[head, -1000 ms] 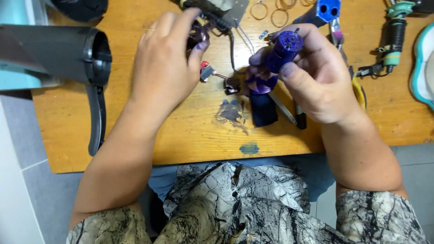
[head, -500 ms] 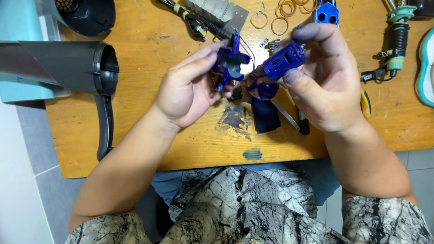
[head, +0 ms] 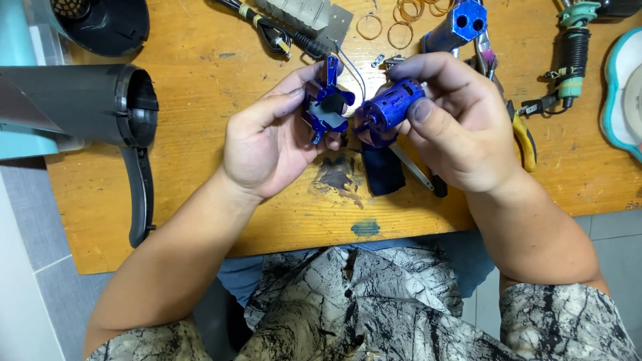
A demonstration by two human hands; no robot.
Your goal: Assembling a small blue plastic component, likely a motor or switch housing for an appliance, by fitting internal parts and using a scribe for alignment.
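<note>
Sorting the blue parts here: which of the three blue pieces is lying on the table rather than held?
The blue block with round holes, at the table's far edge. The left hand holds the flat blue bracket; the right hand grips the blue cylindrical motor.

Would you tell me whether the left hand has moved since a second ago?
Yes. The left hand left the table's far clutter and now holds a blue bracket beside the motor.

A grey hair-dryer shell (head: 80,110) lay at nine o'clock on the wooden surface (head: 200,200), rubber bands (head: 401,20) at twelve, yellow-handled pliers (head: 523,137) at three.
</note>
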